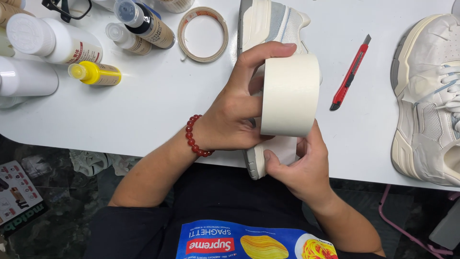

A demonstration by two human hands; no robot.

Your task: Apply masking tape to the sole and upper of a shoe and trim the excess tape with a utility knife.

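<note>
My left hand (pixel 235 108), with a red bead bracelet at the wrist, grips a wide roll of cream masking tape (pixel 290 93) held on edge. Beneath the roll lies a white and grey sneaker (pixel 270 21) on the white table (pixel 158 100), its toe far and its heel at the near edge. My right hand (pixel 299 168) pinches the tape's free end against the sneaker's heel (pixel 256 165), the thumb pressing on it. The middle of the shoe is hidden behind the roll and my hands.
A red utility knife (pixel 350 73) lies right of the roll. A second white sneaker (pixel 429 96) sits at the far right. A thinner tape roll (pixel 202 33), several paint bottles (pixel 96 73) and black glasses (pixel 67 7) occupy the left and back.
</note>
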